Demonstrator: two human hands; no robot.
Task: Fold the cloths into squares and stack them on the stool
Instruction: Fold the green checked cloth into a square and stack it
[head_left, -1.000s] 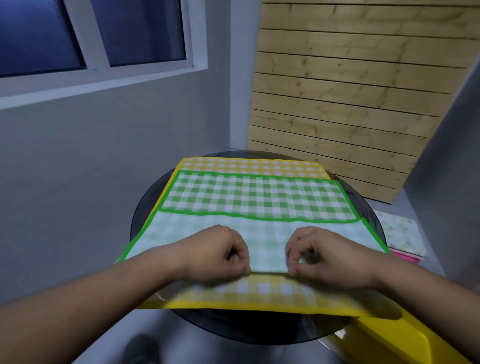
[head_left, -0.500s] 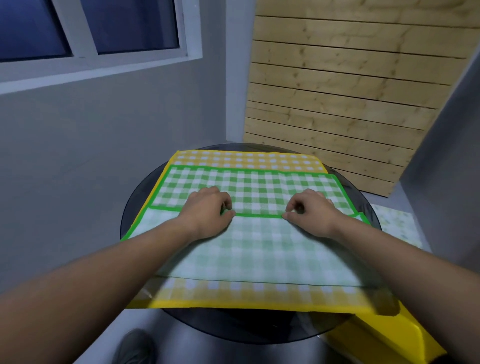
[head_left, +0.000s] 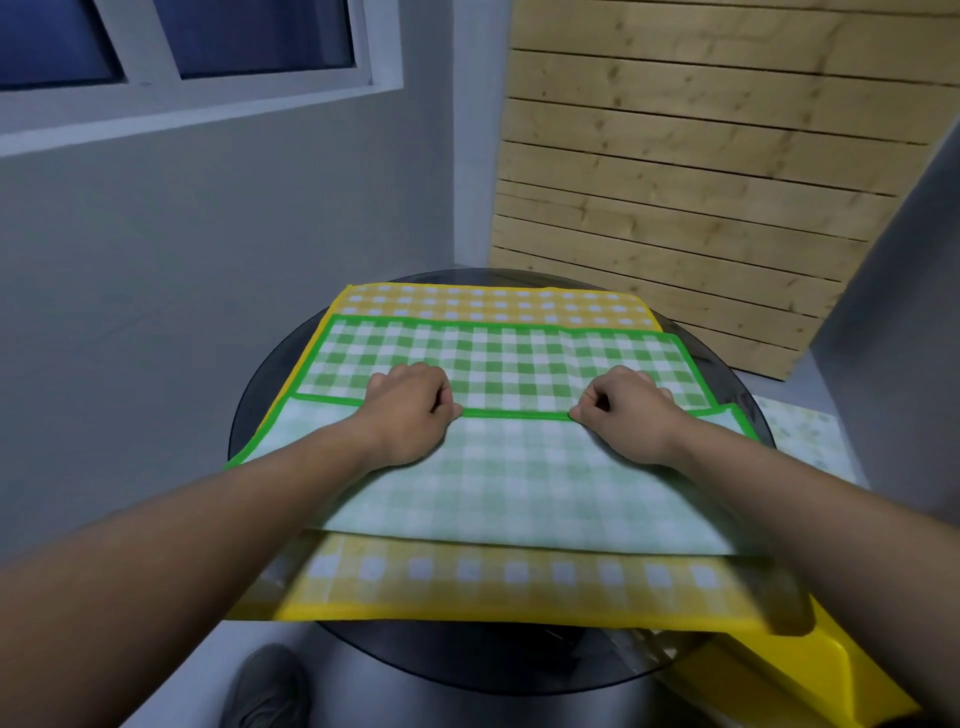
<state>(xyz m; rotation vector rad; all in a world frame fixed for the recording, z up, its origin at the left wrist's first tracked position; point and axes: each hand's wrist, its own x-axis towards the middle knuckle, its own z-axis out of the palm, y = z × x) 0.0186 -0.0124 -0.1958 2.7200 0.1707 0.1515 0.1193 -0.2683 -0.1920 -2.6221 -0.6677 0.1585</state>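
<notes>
A green checked cloth lies on top of a larger yellow checked cloth on a round dark glass table. The green cloth's near part is turned over away from me, its paler underside facing up. My left hand and my right hand each pinch the green hem of that turned-over edge, about a third of the cloth short of its far edge. The yellow cloth's near strip hangs over the table's front rim.
A bright yellow stool shows at the lower right, below the table. A pale patterned cloth lies further right, past the table. A wooden slatted panel leans at the back. My shoe is on the floor below.
Both hands carried the green cloth's near edge from the front of the table away from me, folding it over. Since half a second ago they have spread slightly apart.
</notes>
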